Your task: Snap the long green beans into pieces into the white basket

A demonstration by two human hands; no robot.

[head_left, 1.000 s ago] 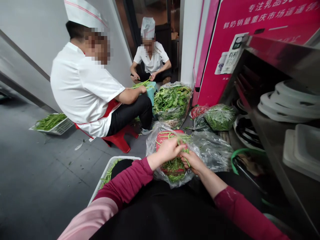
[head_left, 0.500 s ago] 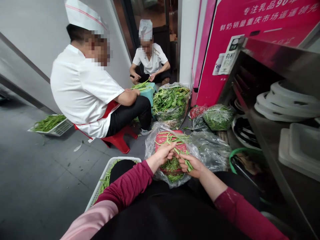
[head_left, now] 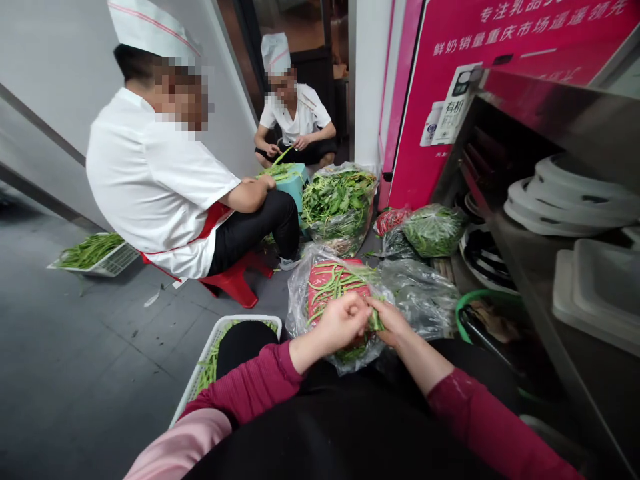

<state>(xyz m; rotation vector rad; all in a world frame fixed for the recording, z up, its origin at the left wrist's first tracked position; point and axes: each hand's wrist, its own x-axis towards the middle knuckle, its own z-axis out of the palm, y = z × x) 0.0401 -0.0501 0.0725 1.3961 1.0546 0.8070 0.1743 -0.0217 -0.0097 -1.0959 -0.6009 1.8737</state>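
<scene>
My right hand (head_left: 391, 323) is closed around a small bunch of green beans (head_left: 375, 320), whose ends stick out below the fingers. My left hand (head_left: 344, 324) is curled with its fingertips pressed together, close against the right thumb; whatever it pinches is hidden. Just beyond the hands, loose long green beans (head_left: 336, 283) lie across a red surface (head_left: 316, 300) inside an opened clear plastic bag (head_left: 299, 280). Chopped green bits under my hands are mostly covered by the left hand and wrist.
A white basket (head_left: 220, 328) of beans stands by my left leg. One co-worker (head_left: 165, 167) sits on a red stool (head_left: 240, 280); another (head_left: 297, 120) squats behind a teal stool (head_left: 297, 183). A bag of leafy greens (head_left: 340, 200) stands ahead. A metal shelf (head_left: 530, 267) is at right.
My left hand has moved right and toward me, curling up against my right hand. The beans it was gripping between both hands no longer show there. The view has shifted slightly.
</scene>
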